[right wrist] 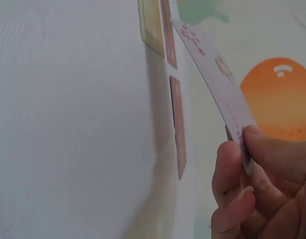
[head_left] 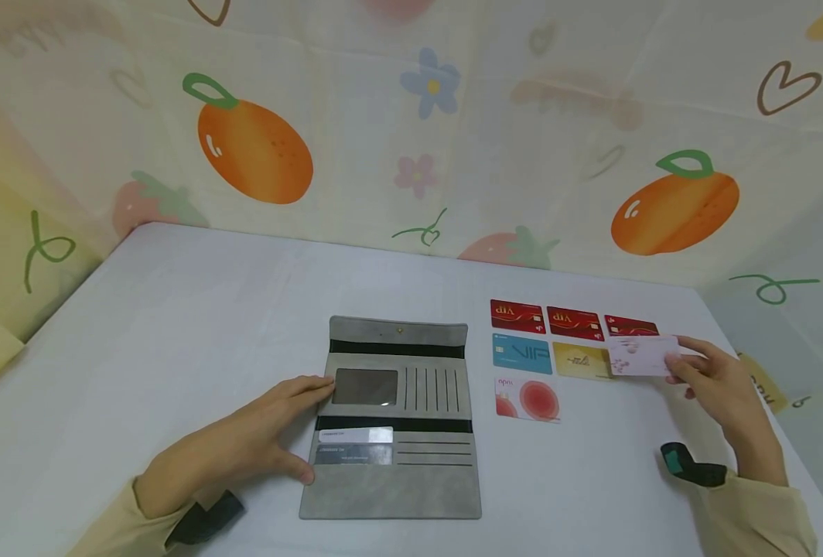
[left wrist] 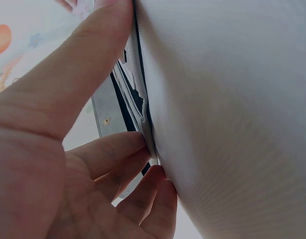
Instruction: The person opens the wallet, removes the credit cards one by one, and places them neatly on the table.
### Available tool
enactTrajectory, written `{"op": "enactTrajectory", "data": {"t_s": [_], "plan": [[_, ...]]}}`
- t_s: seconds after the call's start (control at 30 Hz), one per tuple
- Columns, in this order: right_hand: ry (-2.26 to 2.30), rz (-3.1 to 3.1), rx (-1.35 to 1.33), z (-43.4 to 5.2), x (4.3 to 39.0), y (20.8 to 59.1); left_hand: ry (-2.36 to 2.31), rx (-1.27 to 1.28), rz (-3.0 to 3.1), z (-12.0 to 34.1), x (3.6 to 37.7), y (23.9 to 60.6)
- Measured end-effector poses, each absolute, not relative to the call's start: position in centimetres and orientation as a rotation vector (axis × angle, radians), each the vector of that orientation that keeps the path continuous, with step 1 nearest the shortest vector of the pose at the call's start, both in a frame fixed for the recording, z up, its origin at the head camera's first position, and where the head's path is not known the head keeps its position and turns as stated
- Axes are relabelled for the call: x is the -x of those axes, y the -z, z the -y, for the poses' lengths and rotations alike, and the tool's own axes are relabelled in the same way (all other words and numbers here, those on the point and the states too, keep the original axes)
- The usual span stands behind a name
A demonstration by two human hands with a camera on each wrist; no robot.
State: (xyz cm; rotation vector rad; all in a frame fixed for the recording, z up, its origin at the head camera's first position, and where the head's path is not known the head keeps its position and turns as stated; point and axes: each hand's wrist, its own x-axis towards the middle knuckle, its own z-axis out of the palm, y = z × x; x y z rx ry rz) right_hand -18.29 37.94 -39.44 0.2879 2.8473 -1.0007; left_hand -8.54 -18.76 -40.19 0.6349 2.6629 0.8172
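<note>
The right hand [head_left: 721,391] is raised at 3 o'clock, a pale pink card [head_left: 643,356] pinched above the counter [head_left: 175,325]. The left hand [head_left: 244,449] is laid flat, fingers relaxed, on the open grey wallet [head_left: 411,480] at 6 o'clock.

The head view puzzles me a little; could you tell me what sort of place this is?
Probably a staged tabletop set rather than a lived-in room: a plain white table is walled on three sides by a cartoon fruit-print cloth backdrop, with cards in neat rows beside an open grey wallet.

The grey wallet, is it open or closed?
Open. The grey wallet lies unfolded flat on the table, its card slots and flap showing.
</note>
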Motion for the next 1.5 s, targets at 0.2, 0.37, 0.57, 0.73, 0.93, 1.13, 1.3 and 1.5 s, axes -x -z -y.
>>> {"op": "enactTrajectory", "data": {"t_s": [0.2,0.37,0.57,0.73,0.93,1.13,1.3,1.5], "plan": [[0.992,-2.843,-0.353,-39.0,18.6,40.2,-0.824,-0.630,-2.655,18.8,8.6,40.2],[1.002,-2.820,-0.398,-39.6,18.6,40.4,-0.830,-0.618,-2.647,18.8,8.5,40.1],[1.015,-2.813,-0.403,-39.5,18.5,40.8,-0.831,-0.629,-2.651,18.8,8.5,40.1],[0.979,-2.851,-0.424,-39.2,18.5,41.2,-0.829,-0.635,-2.651,18.8,8.6,40.1],[0.927,-2.823,-0.424,-39.3,18.5,41.1,-0.828,-0.635,-2.648,18.8,8.6,40.2],[0.903,-2.747,-0.447,-39.5,18.7,41.1,-0.831,-0.641,-2.647,18.8,8.6,40.3],[0.880,-2.743,-0.451,-39.6,18.8,41.2,-0.826,-0.630,-2.647,18.7,8.7,40.3],[0.870,-2.739,-0.498,-39.4,18.7,41.2,-0.821,-0.642,-2.653,18.7,8.7,40.4]]}}
